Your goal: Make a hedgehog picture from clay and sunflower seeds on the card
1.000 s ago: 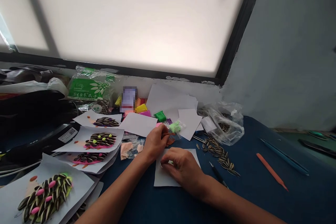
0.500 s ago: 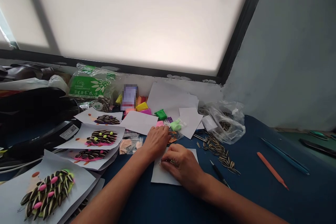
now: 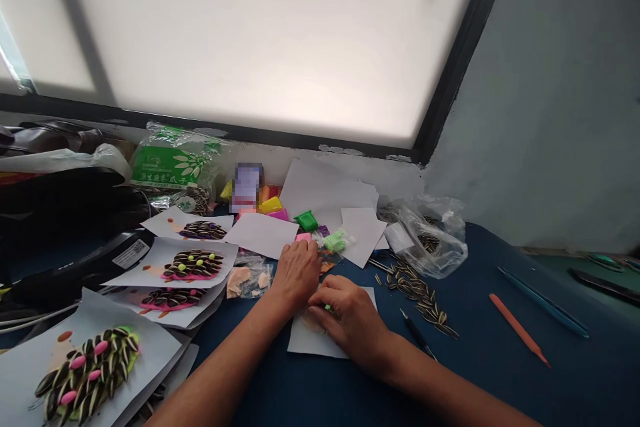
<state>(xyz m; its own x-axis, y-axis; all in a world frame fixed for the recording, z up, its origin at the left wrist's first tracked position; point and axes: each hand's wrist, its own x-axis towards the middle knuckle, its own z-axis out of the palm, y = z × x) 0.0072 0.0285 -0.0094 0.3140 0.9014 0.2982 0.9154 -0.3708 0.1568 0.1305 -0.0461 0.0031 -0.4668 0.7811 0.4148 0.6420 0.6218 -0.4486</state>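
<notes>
My right hand (image 3: pixel 350 315) is curled over a small white sheet of paper (image 3: pixel 313 341), thumb and index finger drawn together. A bit of light green clay (image 3: pixel 328 307) shows inside its curled fingers. Under this hand a pale, peach-coloured patch lies on the paper, mostly covered. My left hand (image 3: pixel 299 272) rests at the sheet's far left corner, its fingers bent and close together. Its fingertips are hidden, so what they hold, if anything, does not show. Just beyond it lie a lump of light green clay (image 3: pixel 335 240) and pink clay (image 3: pixel 303 237).
Finished sunflower-seed hedgehog pictures (image 3: pixel 93 370) are stacked at left. Loose seeds (image 3: pixel 417 290), a black pen (image 3: pixel 416 333), an orange tool (image 3: pixel 519 328) and blue tweezers (image 3: pixel 543 300) lie at right. Behind are a seed bag (image 3: pixel 170 163) and a clear plastic bag (image 3: pixel 445 240).
Light green clay now shows in my right hand's fingers, where none was plain before. My left hand has shifted very slightly. The rest of the table looks the same.
</notes>
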